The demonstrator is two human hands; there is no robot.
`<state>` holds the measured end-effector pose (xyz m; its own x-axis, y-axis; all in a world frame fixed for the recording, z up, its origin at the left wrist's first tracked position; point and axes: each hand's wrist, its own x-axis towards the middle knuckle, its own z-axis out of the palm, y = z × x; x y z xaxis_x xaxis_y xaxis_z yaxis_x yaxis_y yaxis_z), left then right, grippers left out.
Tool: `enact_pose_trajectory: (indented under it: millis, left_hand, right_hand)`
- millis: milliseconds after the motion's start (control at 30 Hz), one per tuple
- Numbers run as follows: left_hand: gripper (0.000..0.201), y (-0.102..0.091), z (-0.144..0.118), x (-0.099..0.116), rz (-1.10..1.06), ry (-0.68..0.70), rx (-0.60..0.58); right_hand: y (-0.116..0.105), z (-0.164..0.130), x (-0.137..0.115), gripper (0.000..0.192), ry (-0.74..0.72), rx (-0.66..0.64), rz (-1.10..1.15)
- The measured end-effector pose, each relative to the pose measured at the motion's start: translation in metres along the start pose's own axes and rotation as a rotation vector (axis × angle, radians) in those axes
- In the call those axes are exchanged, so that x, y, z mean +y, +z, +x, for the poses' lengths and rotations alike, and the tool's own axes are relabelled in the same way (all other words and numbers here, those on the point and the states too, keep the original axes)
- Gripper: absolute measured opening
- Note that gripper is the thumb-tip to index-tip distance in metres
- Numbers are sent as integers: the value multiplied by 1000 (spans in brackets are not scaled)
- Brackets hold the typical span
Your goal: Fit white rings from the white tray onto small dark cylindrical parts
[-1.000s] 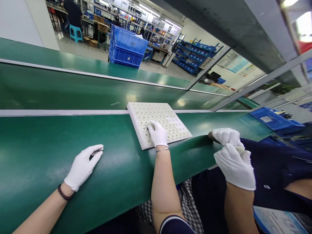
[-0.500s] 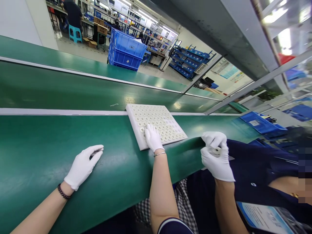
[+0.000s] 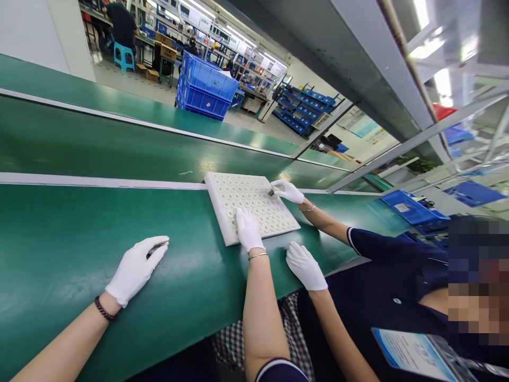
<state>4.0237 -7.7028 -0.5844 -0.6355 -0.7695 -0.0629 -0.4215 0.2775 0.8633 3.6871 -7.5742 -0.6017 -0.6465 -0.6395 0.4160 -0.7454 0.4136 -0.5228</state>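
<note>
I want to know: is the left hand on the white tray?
No, the left hand lies on the green table, apart from the tray.
</note>
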Motion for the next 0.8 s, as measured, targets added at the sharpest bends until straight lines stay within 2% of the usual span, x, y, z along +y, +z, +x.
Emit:
enact_pose_trajectory:
  millis: [100, 200, 300, 567, 800]
  left_hand:
    - [45, 0, 1, -1, 12, 17, 15]
    - [44, 0, 1, 0, 18, 32, 25]
    - [44, 0, 1, 1, 18, 53, 31]
    - [43, 5, 2, 1, 6, 98, 19]
    - [43, 3, 1, 4, 56, 128, 15]
  right_hand:
    - [-9, 1, -7, 27, -24, -162, -81]
    - [-16, 3, -12, 31, -73, -249, -124]
    - [-20, 7, -14, 35, -91, -287, -162]
    - [-28, 24, -11, 29, -47, -352, -322]
    - [-28, 30, -16, 25, -83, -393, -434]
